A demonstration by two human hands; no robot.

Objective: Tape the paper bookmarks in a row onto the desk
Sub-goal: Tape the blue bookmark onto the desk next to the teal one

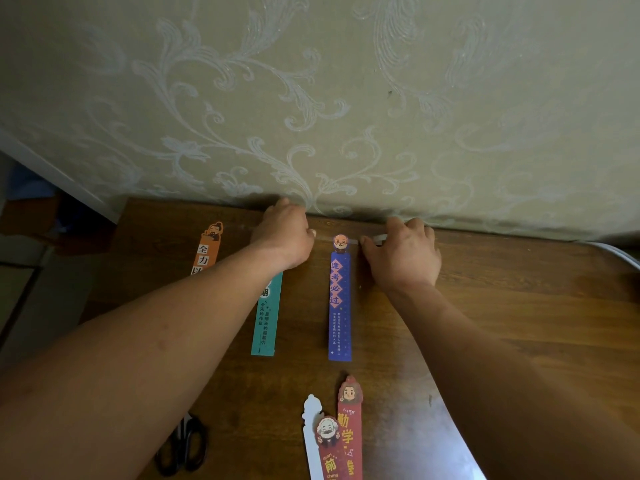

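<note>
Three paper bookmarks lie in a row on the brown wooden desk (502,306): an orange bookmark (209,251) at the left, a teal bookmark (266,320) partly under my left forearm, and a blue bookmark (339,299) with a cartoon head at its top. A strip of clear tape (355,241) runs across the top of the blue bookmark. My left hand (284,233) presses down left of that head, over the teal bookmark's top. My right hand (403,252) holds the tape roll (380,238) just right of the blue bookmark, fingers curled over it.
A small pile of loose bookmarks (341,441), red and white among them, lies at the near edge. Black scissors (187,445) rest at the lower left, partly under my left arm. The patterned wall (311,98) rises directly behind the desk. A curved transparent sheet (460,441) lies at the lower right.
</note>
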